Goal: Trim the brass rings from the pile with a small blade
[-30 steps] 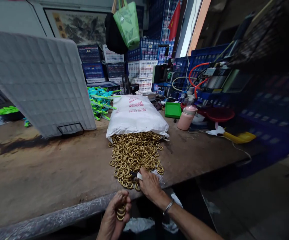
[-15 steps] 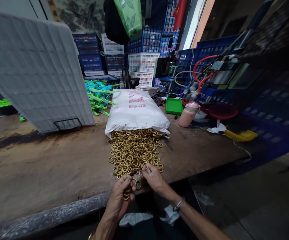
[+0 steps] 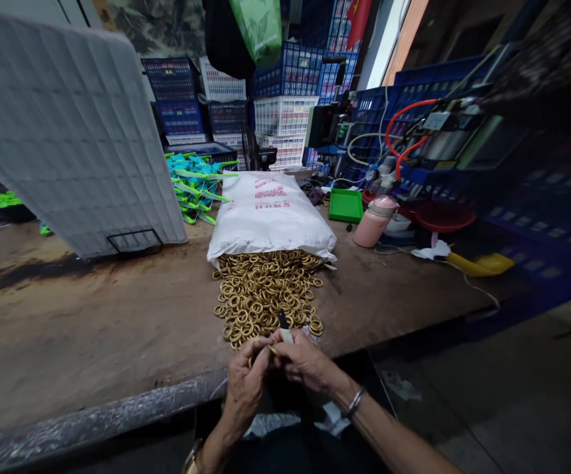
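The left hand (image 3: 246,375) and the right hand (image 3: 309,365) meet at the fingertips, with a gold-coloured ring (image 3: 274,351) showing between them. The left hand's fingers are curled closed around at least one more ring, mostly hidden in the grip. The right hand is also closed, holding a slim tool (image 3: 284,322) with a pale body and a dark end that points away from the grip, over the loose rings. A silver bangle (image 3: 354,403) circles the right wrist.

Just beyond the grip, a heap of gold-coloured rings (image 3: 260,296) spreads over the brown tabletop (image 3: 117,329), spilling from the mouth of a white sack (image 3: 270,227) printed in red. Farther out and to the right of the grip are a shallow green tray (image 3: 345,205), a pink bottle (image 3: 374,224) and a yellow scoop-like piece (image 3: 483,264). Farther out to the left, a large ribbed whitish panel (image 3: 68,131) leans upright, with turquoise and lime-green pieces (image 3: 193,178) beside it.
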A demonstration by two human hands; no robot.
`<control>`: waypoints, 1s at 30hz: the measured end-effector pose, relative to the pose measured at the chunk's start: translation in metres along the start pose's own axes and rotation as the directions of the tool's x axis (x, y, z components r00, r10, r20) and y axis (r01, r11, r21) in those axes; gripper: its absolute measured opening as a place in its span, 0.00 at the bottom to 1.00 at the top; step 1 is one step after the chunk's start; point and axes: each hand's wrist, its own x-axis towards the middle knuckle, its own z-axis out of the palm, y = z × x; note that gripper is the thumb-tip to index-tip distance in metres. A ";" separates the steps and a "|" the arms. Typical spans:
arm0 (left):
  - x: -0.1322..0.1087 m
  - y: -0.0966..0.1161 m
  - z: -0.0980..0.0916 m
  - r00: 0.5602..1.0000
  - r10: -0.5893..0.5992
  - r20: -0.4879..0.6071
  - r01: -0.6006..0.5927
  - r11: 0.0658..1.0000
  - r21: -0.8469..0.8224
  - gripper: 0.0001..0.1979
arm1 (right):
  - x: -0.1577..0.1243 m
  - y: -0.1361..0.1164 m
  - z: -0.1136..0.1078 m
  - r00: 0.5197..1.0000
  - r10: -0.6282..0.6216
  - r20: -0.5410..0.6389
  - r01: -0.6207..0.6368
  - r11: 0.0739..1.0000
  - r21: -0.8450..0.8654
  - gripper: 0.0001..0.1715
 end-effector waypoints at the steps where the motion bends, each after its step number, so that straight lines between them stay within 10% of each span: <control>1: -0.001 -0.001 0.000 1.000 0.016 -0.004 -0.016 1.000 0.015 0.10 | 0.000 0.001 0.001 1.000 0.012 0.016 -0.012 1.000 -0.002 0.07; 8: -0.003 0.014 -0.001 0.993 0.001 -0.122 0.006 0.998 0.057 0.07 | 0.007 0.009 -0.009 0.915 -0.328 -0.234 0.241 0.911 -0.336 0.09; 12: -0.004 0.017 0.000 0.989 0.081 -0.127 -0.062 0.987 0.145 0.05 | 0.000 0.005 -0.006 0.866 -0.465 -0.185 0.305 0.783 -0.543 0.15; 19: -0.008 0.018 0.003 0.990 0.114 -0.083 -0.097 0.977 0.188 0.05 | -0.001 0.001 0.003 0.861 -0.488 -0.144 0.268 0.675 -0.688 0.17; 30: -0.009 0.011 0.000 0.961 -0.237 0.146 0.253 0.962 -0.099 0.15 | 0.004 0.003 -0.002 0.873 -0.470 -0.133 0.294 0.724 -0.624 0.15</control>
